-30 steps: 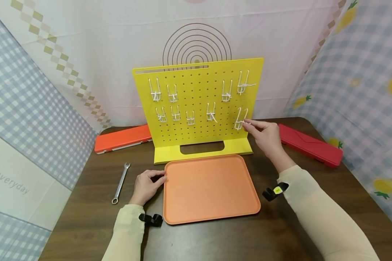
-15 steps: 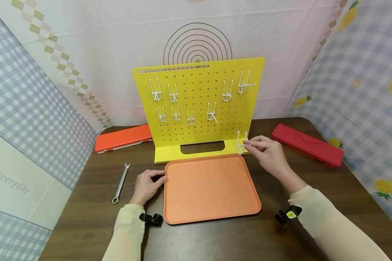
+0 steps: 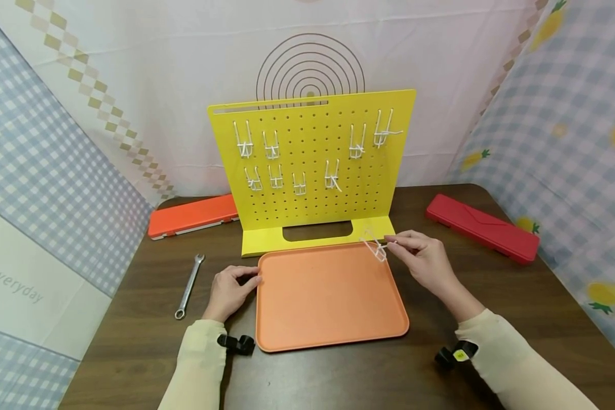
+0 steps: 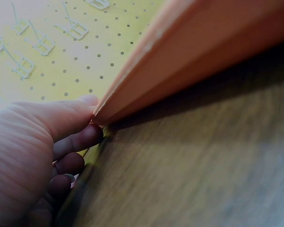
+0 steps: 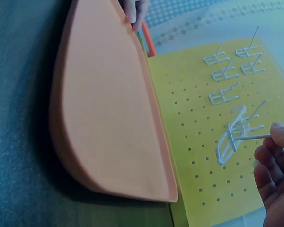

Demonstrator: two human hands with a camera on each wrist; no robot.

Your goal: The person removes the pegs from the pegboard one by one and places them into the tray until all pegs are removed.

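- My left sleeve (image 3: 196, 361) and right sleeve (image 3: 523, 361) run off the head view's bottom.
- The right wrist view cuts off my right hand (image 3: 424, 259), whose pinch covers part of the hook (image 3: 379, 251).
- In the head view, the hook's upper end blurs.
- The left wrist view cuts off my left hand (image 3: 228, 291) and the tray (image 3: 332, 297).
- The board (image 3: 314, 159) hides one end of the orange case (image 3: 192, 216).
- I can't read the tiny yellow tag (image 3: 460, 355) on my right wrist.
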